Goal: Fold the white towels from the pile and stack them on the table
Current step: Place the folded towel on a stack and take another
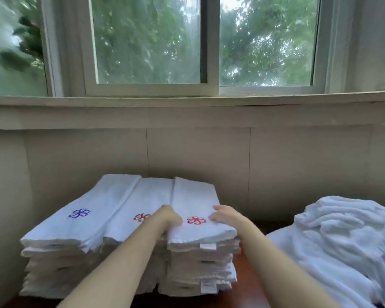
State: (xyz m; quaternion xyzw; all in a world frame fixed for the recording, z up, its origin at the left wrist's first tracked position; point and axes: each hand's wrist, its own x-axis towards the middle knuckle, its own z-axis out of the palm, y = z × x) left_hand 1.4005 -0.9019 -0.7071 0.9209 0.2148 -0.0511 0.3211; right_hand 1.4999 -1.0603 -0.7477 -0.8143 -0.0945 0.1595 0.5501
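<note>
The top folded towel is lying between the two hands, crowning the stack directly beneath them. The left hand is sitting against its left edge with the fingers hidden, so whether it is gripping or only pressing cannot be told. The right hand is resting on the right edge with its fingers laid fairly flat. The hands are apart, with the towel's width between them.

The cloth is looking soft, light and limp. It would probably sag if lifted by one end, so holding both long edges, or pressing down evenly, seems the safer way.

Two more stacks are standing left of the left hand. The loose pile is slumping on the table, right of the right hand.
</note>
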